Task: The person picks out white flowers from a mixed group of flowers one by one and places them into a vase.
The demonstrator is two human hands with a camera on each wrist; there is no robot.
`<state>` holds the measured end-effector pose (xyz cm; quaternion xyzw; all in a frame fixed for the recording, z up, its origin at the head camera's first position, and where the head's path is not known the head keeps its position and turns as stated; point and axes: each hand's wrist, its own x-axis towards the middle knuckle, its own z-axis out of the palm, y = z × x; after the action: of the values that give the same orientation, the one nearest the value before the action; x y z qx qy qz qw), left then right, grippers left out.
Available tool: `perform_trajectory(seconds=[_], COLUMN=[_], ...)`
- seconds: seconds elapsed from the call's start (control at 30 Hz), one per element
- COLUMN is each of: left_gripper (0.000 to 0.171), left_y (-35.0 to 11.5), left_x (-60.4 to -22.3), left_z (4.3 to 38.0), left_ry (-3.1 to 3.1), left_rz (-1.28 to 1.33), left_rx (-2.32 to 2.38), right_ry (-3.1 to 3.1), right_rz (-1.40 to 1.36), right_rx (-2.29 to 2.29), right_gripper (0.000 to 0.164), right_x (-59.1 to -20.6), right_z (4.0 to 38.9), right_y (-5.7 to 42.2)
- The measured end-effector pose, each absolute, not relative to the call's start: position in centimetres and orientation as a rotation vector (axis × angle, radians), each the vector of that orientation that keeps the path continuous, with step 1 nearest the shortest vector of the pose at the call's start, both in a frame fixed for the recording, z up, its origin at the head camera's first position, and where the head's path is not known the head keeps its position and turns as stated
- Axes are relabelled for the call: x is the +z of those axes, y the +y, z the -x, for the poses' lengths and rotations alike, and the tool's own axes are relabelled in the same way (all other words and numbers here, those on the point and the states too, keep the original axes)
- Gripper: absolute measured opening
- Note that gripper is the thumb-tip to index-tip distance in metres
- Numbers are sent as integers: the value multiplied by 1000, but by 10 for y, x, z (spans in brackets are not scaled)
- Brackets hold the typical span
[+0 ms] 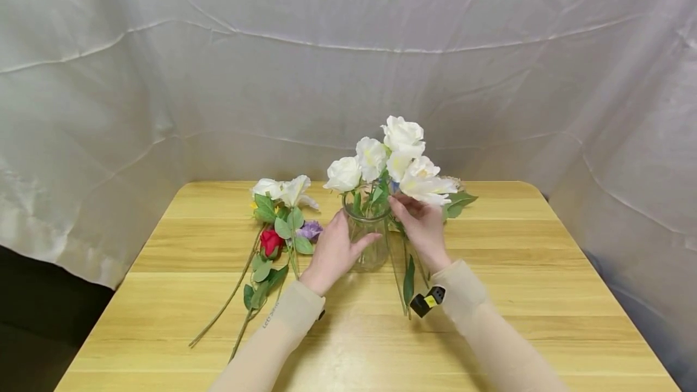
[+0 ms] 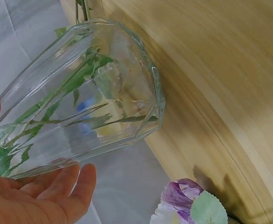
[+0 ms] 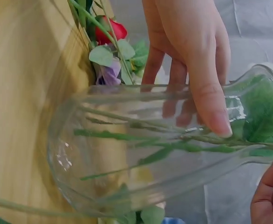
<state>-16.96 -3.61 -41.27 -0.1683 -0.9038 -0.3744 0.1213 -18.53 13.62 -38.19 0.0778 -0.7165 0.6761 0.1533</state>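
A clear glass vase (image 1: 372,253) stands on the table with several green stems and leaves inside. White roses (image 1: 344,174) and a white lily (image 1: 427,187) spread above its mouth, the lily leaning right. My left hand (image 1: 332,251) grips the vase from the left, its thumb across the front; in the left wrist view its fingers (image 2: 82,189) curl along the glass. At the right of the rim, my right hand (image 1: 422,222) pinches a flower stem beneath the white blooms, though petals partly hide the pinch. Stems (image 3: 188,140) show through the glass in the right wrist view.
Left of the vase lie a red rose (image 1: 270,242), a purple flower (image 1: 310,230) and white flowers (image 1: 294,190) with long stems. Another leafy stem (image 1: 409,283) lies to the vase's right, below my right hand. A grey cloth (image 1: 348,77) hangs behind the wooden table (image 1: 517,295).
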Motion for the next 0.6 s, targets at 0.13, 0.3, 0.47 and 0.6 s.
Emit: perform_trajectory(seconds=[0.13,0.3,0.47,0.6], left_gripper=[66,68,69,69], left_y=[-35,-35,-35,-35], left_x=[-413,-413,-413,-414], left_z=[170,169,169,170], left_ry=[-2624,-2615,-2631,-2628], left_rz=[495,495,479,473], left_rx=[-1087,-1082,-1079,-1072], right_ry=[-1921,-1847,-1814,-1826], right_rz=[-185,-152,-118,-94], right_rx=[2046,2094,2131,2180], right_gripper=[24,26,28,30], right_x=[-391,-392,-389,-389], right_z=[186,185,186,187], right_y=[133,130,130,130])
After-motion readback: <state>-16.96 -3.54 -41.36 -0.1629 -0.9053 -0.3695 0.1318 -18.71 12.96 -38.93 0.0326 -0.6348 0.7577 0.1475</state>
